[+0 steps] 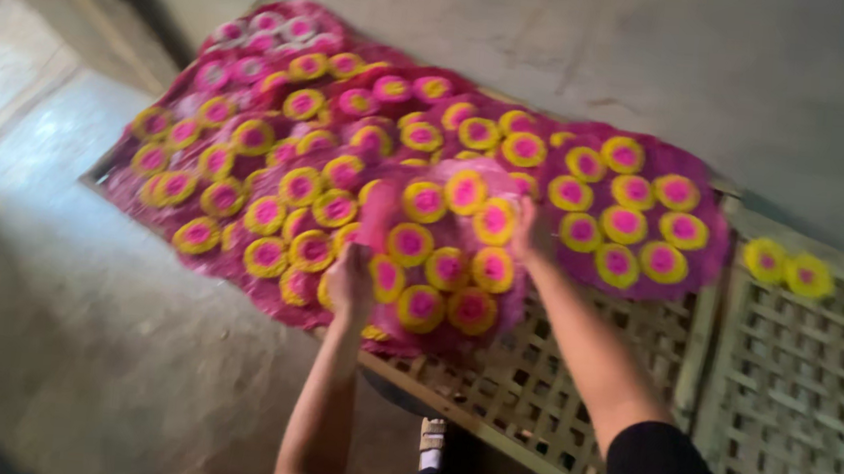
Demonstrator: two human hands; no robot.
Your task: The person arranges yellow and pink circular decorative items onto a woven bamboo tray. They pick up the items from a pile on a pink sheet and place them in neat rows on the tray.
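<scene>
Both hands held one round fan-like bunch of incense sticks (442,259) by its edges, the left hand (349,283) gripping its lower left rim and the right hand (533,234) closed on its upper right rim. The bunch showed a magenta spread face studded with round bundles, each a bright pink disc ringed in yellow, about eight or nine of them packed close. It was somewhat blurred. It sat at the near edge of a wooden lattice rack (530,396), overlapping the many similar pink and yellow bunches (288,156) that covered the rack to the left and behind. Another such bunch (629,223) lay just beside it on the right. Two loose yellow-ringed bundles (787,268) lay apart on a second lattice panel (811,398).
</scene>
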